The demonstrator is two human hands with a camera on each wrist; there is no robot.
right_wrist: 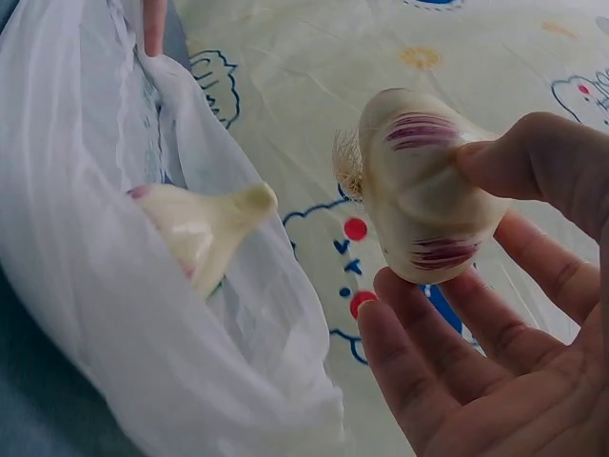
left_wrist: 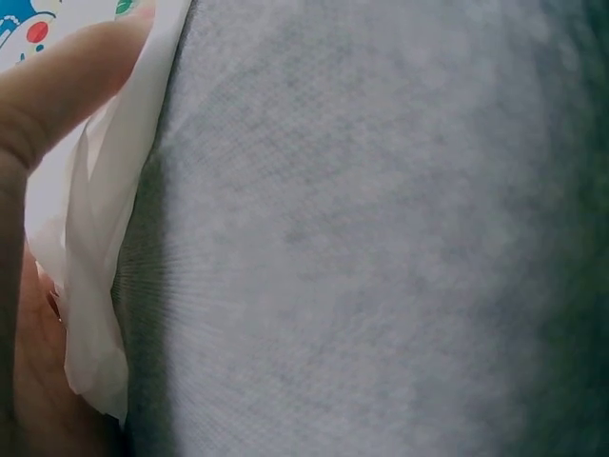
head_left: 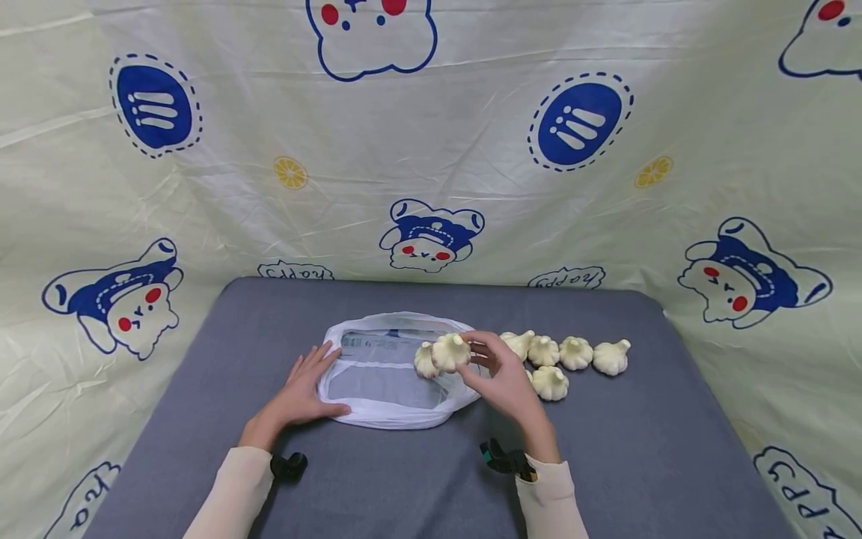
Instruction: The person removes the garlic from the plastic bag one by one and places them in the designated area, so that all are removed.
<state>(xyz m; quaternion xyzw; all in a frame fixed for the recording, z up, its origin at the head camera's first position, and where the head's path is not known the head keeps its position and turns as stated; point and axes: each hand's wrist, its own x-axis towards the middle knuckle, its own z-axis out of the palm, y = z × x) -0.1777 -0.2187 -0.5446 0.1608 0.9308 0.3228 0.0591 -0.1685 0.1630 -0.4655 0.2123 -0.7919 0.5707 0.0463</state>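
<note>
A white plastic bag lies with its mouth spread wide on the table. My left hand rests against the bag's left rim, fingers extended and thumb along the near edge. In the left wrist view the bag's edge passes beside the thumb. Over the right part of the mouth, my right hand pinches a garlic bulb between thumb and fingertips. Purple streaks and a root tuft show on this bulb in the right wrist view. Another garlic bulb sits inside the bag.
To the right of the bag lie several more garlic bulbs, some partly hidden by my right hand. They stand on a grey-covered table. Behind it hangs a pale cloth printed with cartoon figures.
</note>
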